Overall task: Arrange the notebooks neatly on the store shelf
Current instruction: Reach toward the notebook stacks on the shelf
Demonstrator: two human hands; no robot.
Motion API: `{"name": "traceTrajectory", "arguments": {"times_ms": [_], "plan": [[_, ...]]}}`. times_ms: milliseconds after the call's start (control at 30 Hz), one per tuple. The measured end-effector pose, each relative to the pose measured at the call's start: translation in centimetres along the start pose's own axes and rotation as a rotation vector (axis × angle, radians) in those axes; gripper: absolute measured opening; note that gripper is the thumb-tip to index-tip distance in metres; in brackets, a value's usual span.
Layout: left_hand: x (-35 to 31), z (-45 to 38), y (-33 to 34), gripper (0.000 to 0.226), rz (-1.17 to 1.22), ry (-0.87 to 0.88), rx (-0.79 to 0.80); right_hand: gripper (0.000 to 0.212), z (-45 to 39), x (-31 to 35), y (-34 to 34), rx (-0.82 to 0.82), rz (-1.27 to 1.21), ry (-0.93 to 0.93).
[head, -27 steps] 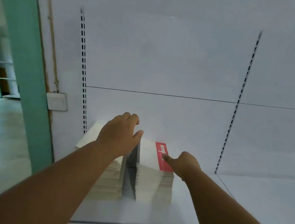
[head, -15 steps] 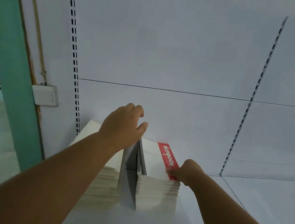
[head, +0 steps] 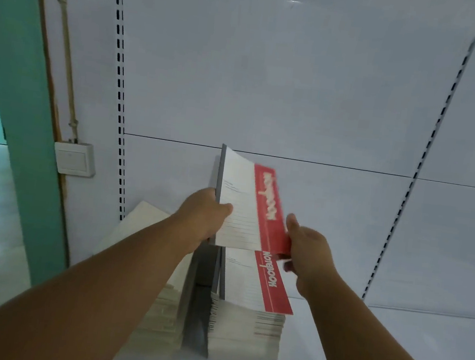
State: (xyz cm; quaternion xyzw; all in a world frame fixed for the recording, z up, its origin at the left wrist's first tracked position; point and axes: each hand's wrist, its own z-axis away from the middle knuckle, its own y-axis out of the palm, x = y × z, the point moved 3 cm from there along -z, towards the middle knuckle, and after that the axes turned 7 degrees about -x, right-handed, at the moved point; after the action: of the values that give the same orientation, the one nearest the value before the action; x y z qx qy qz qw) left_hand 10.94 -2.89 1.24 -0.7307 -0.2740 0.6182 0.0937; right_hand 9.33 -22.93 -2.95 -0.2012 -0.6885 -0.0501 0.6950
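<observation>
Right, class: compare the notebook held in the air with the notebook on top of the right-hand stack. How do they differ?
The lifted white notebook with a red band is tilted in the air, gripped by the left hand and right hand; the white-and-red top notebook of the right stack lies flat and untouched. The lifted one looks motion-blurred, the stacked one sharp. Both share a lined white cover and red "Notebook" band.

A shop. White shelving with slotted uprights [head: 120, 101] backs a shelf [head: 329, 353] carrying 2 stacks of identical notebooks [head: 246, 323].
</observation>
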Motion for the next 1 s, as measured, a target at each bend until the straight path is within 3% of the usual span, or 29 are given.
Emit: {"name": "traceTrajectory", "arguments": {"times_ms": [67,133,200,333,400,467,533,600,667,833,1000], "plan": [[0.0,-0.3,-0.2,0.018,-0.083,0.072,-0.113,0.061,-1.1,-2.1,0.1,-0.031,0.435,-0.036],[0.1,-0.3,-0.5,0.019,-0.131,0.117,-0.161,0.052,-1.9,-5.4,0.8,0.110,0.701,0.044],[0.2,-0.4,-0.7,0.022,-0.116,0.129,-0.163,0.042,-2.5,-8.0,1.4,0.180,0.788,0.125],[0.2,-0.3,-1.3,0.023,-0.115,0.145,-0.167,0.025,-3.2,-7.0,0.8,0.008,0.869,0.022],[0.5,-0.3,-1.4,0.023,-0.084,0.113,-0.138,0.019,-2.8,-4.9,0.0,-0.107,0.705,-0.073],[0.9,-0.3,-1.4,0.025,-0.056,0.081,-0.108,0.019,-1.5,-2.8,-0.4,-0.135,0.205,-0.058],[1.2,-0.1,-1.3,0.025,-0.070,0.076,-0.096,0.021,0.6,-0.9,0.0,-0.008,-0.320,0.065],[1.2,0.4,-1.0,0.022,-0.041,0.062,-0.078,0.027,2.5,0.3,0.5,0.131,-0.543,0.123],[1.0,1.0,-0.2,0.024,-0.009,0.085,-0.035,0.031,3.8,0.8,0.5,0.153,-0.554,0.115],[0.1,2.8,2.7,0.013,-0.001,0.219,-0.035,0.050,4.9,2.0,-2.7,0.030,-0.442,0.053],[-3.3,5.8,7.9,0.009,0.024,0.317,0.103,0.036,2.8,2.0,-10.2,-0.214,-0.251,-0.015]]}}
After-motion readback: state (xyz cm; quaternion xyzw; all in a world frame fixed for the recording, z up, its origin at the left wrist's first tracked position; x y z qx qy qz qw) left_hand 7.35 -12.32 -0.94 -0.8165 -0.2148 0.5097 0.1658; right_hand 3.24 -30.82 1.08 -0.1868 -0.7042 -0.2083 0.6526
